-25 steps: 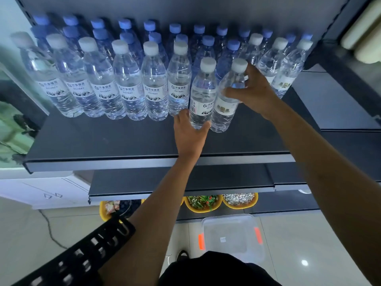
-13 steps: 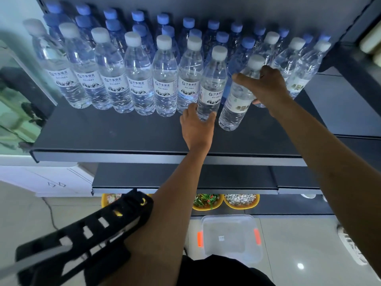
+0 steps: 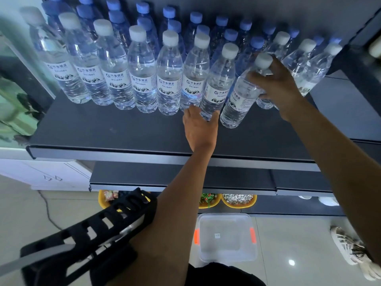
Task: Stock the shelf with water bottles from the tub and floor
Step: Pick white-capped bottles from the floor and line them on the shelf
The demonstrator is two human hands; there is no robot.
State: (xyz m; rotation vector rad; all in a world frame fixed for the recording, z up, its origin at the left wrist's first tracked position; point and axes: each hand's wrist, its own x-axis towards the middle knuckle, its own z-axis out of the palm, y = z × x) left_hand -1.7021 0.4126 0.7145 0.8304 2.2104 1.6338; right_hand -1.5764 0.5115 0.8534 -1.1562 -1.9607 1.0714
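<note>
Where the bottles stood: an end bottle point(image 3: 240, 96) and its neighbouring bottle point(image 3: 218, 87) closed the right end of the front row point(image 3: 142, 79) of white-capped bottles on the top shelf point(image 3: 123, 131). The end bottle's base sat slightly forward of the row, and it seemed to lean.
Right hand point(image 3: 276, 83): fingers were curled round the shoulder of the end bottle, just below its cap.
Left hand point(image 3: 199, 129): thumb and fingers were closed narrowly about the base of the neighbouring bottle.
Behind the row: blue-capped bottles point(image 3: 171, 15) were packed close against the back panel, and more white-capped bottles point(image 3: 305, 65) stood just beyond the right hand.
Below: a lower shelf point(image 3: 206, 178), yellow bowls point(image 3: 239, 200) and a clear tub point(image 3: 225, 236) on the floor, which looked empty.
Step judged: the two bottles were being seated in line with the row.
Risk, tipping: if the end bottle was let go while leaning, it would probably topple toward the shelf's front edge and fall to the floor.
Risk, knock-on: a hard push from the top, with the base dragging, could pivot the bottle into its neighbours and bring several down in turn.
Risk, crowding: the right hand's knuckles were touching or nearly touching the bottles behind, so a careless pull-back could catch one.
</note>
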